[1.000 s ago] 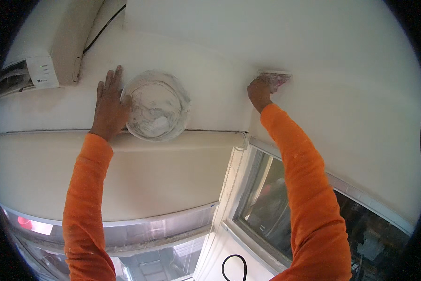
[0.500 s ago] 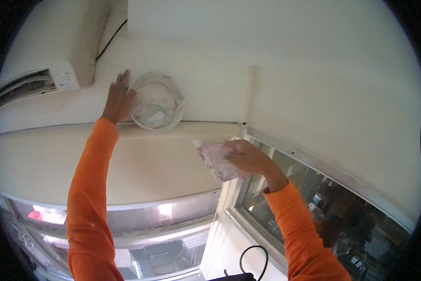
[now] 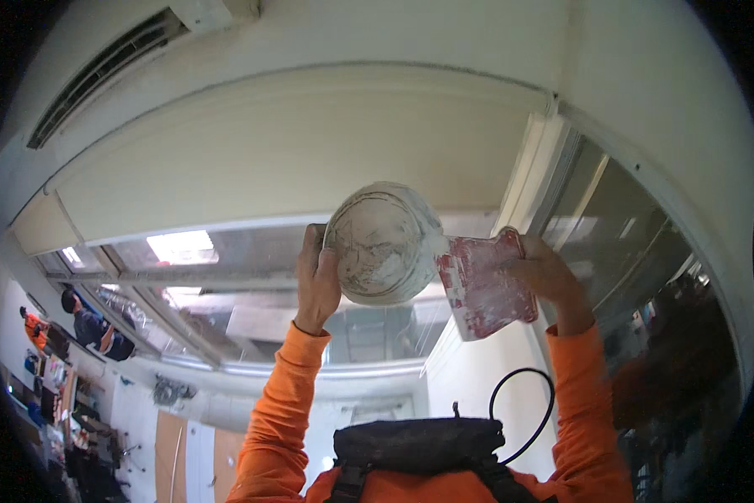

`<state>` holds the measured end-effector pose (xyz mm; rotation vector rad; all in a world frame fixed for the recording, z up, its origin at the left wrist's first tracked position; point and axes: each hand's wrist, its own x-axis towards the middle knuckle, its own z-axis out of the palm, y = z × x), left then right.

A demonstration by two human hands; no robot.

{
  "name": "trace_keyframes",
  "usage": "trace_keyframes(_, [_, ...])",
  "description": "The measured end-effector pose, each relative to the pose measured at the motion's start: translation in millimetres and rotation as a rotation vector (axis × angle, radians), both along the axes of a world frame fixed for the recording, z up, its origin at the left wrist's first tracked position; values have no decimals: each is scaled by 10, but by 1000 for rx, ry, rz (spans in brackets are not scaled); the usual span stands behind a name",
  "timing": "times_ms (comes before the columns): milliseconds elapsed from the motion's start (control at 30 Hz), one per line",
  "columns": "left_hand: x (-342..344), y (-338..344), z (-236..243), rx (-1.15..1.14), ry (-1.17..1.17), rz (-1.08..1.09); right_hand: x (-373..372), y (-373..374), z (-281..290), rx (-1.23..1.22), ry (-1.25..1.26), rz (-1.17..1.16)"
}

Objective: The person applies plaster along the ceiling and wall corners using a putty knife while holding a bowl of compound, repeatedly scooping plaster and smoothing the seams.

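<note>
A round bowl (image 3: pixel 373 243), its inside smeared with whitish putty, is held up in front of me. My left hand (image 3: pixel 318 272) grips its left rim, thumb on the near side. In my right hand (image 3: pixel 544 272) is a wide red putty scraper (image 3: pixel 484 281), coated with white smears. The scraper's left edge is at the bowl's right rim, where white putty shows; whether they touch I cannot tell. Fingers of the right hand are partly hidden behind the scraper.
Behind the bowl runs a cream wall panel (image 3: pixel 293 155) above windows (image 3: pixel 360 335). An air conditioner (image 3: pixel 108 71) hangs upper left; a window frame (image 3: pixel 645 180) stands at right. Two people (image 3: pixel 96 327) are far off at left. A black bag (image 3: pixel 419 444) with a cable is on my chest.
My view has tilted down. The bowl has come away from the wall, in my left hand, toward the middle. The scraper has come up beside its right rim.
</note>
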<state>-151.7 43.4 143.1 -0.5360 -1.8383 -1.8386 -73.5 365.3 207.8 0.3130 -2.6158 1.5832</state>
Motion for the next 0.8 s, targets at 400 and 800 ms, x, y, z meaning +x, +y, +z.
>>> trace_keyframes(400, [920,72,-678,73,64,35,602,-792,14,400,-9,133])
trace_keyframes(800, [1335,213,-593,104,121,-13,324,-774,-476,-69,69,43])
